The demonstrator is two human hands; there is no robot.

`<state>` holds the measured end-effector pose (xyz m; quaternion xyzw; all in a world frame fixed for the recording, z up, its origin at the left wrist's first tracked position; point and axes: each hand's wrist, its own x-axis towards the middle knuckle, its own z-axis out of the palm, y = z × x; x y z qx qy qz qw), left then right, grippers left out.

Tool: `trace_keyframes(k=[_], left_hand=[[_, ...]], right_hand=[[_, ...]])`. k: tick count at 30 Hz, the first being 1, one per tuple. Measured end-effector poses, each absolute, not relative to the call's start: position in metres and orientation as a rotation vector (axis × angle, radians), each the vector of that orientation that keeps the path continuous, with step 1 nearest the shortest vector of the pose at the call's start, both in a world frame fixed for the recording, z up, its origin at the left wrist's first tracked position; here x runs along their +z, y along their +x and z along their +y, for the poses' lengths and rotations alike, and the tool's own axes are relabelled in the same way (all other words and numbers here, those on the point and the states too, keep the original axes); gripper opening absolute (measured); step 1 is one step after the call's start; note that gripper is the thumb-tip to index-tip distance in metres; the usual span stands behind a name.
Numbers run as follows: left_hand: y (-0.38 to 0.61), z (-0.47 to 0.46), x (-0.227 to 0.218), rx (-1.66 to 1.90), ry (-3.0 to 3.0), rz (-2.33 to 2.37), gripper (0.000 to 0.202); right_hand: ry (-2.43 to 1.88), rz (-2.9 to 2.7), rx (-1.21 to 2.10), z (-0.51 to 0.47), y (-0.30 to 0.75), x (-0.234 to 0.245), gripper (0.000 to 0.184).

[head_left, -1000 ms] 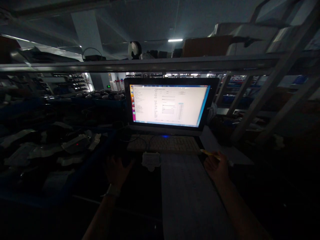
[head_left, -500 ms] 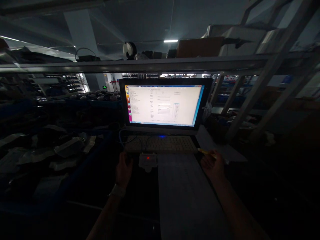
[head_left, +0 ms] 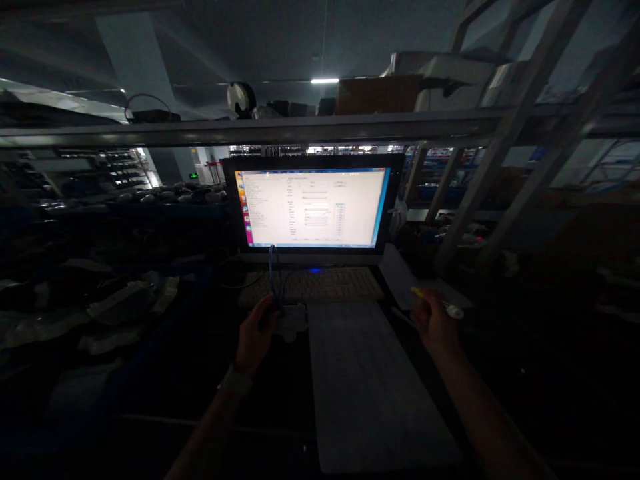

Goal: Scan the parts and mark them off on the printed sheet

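Note:
The bench is very dark. My left hand (head_left: 256, 333) is closed on the end of a blue cable (head_left: 273, 277) at the left side of a small white box-like device (head_left: 291, 321) that lies in front of the keyboard (head_left: 313, 285). The cable loops up in front of the lit monitor (head_left: 313, 208). To the right of a long grey mat (head_left: 367, 380), my right hand (head_left: 434, 319) is closed round a yellow pen (head_left: 434, 300) with a white end.
Blue bins with pale packaged parts (head_left: 120, 300) fill the left side. A metal shelf rail (head_left: 300, 128) runs overhead with a tape reel (head_left: 240, 99) and boxes on it. Slanted metal frame bars (head_left: 485, 167) stand at the right. A sheet of paper (head_left: 400, 273) lies beside the keyboard.
My left hand has moved right to the white device and taken hold of the blue cable end, lifting the cable before the screen. My right hand turned the pen. The view shifted.

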<state>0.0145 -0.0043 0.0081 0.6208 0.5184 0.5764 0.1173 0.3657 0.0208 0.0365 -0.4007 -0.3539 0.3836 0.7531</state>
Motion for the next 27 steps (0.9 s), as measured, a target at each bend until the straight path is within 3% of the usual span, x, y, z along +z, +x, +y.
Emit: trace_keyframes(k=[4, 9, 12, 19, 27], left_hand=[[0.012, -0.002, 0.006, 1.652, 1.893, 1.563, 0.040], [0.012, -0.003, 0.003, 1.660, 1.946, 1.549, 0.042], [0.010, -0.002, -0.003, 1.677, 1.974, 1.544, 0.043], [0.005, 0.005, -0.019, 1.716, 1.996, 1.559, 0.042], [0.010, 0.001, -0.019, 1.729, 2.038, 1.523, 0.043]], right_hand=[[-1.022, -0.858, 0.514, 0.000, 0.392, 0.047, 0.027], [-1.392, -1.076, 0.001, -0.018, 0.448, 0.034, 0.051], [-1.519, -1.317, -0.183, -0.025, 0.479, 0.018, 0.054], [-1.517, -1.523, -0.355, -0.034, 0.505, -0.011, 0.039], [-1.602, -1.570, -0.194, -0.025, 0.529, -0.037, 0.047]])
